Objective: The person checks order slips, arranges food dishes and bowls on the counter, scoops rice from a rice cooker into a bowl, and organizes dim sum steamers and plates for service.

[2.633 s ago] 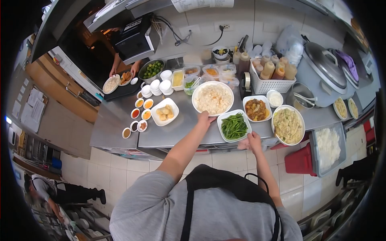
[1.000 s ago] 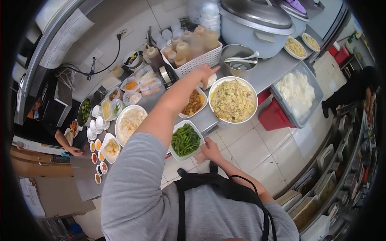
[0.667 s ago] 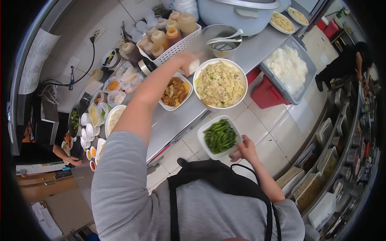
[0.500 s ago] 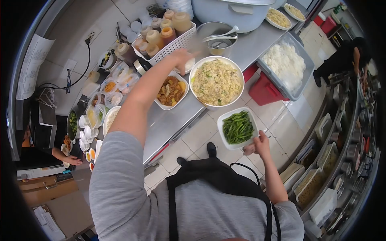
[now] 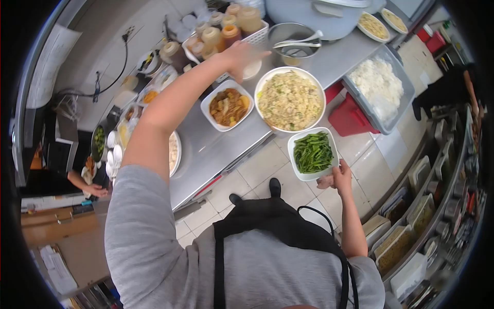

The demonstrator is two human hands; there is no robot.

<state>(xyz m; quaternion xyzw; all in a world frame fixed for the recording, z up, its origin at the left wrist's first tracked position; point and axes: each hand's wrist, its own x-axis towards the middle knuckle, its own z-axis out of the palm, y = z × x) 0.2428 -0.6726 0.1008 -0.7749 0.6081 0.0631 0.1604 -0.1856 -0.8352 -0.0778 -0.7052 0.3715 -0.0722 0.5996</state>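
Observation:
My right hand grips the corner of a white square bowl of cut green vegetables, held above the floor in front of the counter. My left hand reaches across the counter, its fingers smeared by motion. Under or beside it is a small white dish; whether the fingers touch it is unclear. Between my hands stands a large round white bowl of a pale yellow, chunky mixture with green bits. Left of that is a square white bowl of brown stewed food.
Squeeze bottles fill a white basket behind my left hand. A metal pot with ladles stands at the back. A grey tub of white rice noodles or rice rests over a red bin. Other people work at both sides.
My right hand has brought the bowl of greens up close to the large round bowl's front edge. My left hand has moved slightly farther over the counter. The view has shifted a little.

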